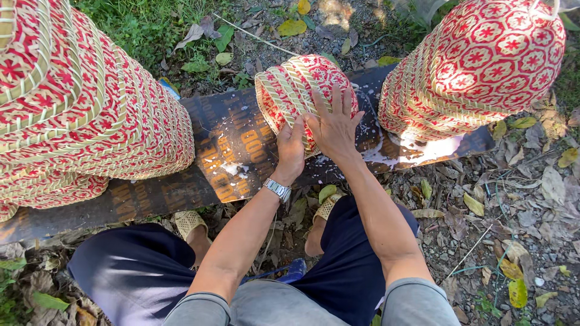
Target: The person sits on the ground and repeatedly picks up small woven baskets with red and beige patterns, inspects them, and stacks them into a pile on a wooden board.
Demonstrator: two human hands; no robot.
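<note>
Squatting before a dark plank [211, 151] on leafy ground, stacks of red-and-cream woven baskets at left [84, 115] and right [477, 66], one small basket [296, 81] tipped between them, my right hand [334, 128] spread flat on it, my left hand [291, 148] gripping its rim, silver wristwatch [277, 189].

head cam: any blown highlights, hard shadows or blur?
Head view: harsh sunlight; glare blows out the wet white patch on the dark printed board; hard shadow under the big red-and-cream woven basket stacks; the small woven basket and both hands are sharp; slight wide-angle bending at edges.
</note>
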